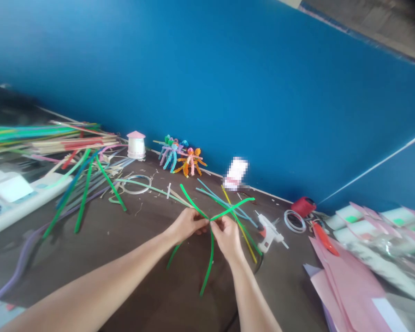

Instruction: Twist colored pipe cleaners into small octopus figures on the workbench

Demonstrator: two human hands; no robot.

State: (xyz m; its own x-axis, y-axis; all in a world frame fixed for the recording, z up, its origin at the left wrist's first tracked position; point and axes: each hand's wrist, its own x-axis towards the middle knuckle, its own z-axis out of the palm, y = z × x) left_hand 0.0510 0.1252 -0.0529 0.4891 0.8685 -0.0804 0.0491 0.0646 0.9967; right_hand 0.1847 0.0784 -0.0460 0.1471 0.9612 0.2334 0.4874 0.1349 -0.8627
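Observation:
Green pipe cleaners (211, 258) cross between my two hands, with ends sticking up to both sides and hanging down toward me. My left hand (192, 223) pinches them just left of the crossing. On the right of it, my right hand (224, 230) pinches them too, its fingertips almost touching the left ones. Beyond my right hand lie loose blue, yellow and green pipe cleaners (247, 235) on the dark table. A white glue gun (271, 233) rests close by them. Small pipe cleaner figures (192, 161) in orange, pink and blue stand near the wall.
Bundles of coloured pipe cleaners (72, 143) pile up at the left, beside a white device (31, 198). A white pot with a pink lid (136, 146) stands near the blue wall (207, 92). Pink paper (349, 286), an orange-red tool (325, 239) and wrapped packs (376, 230) lie right.

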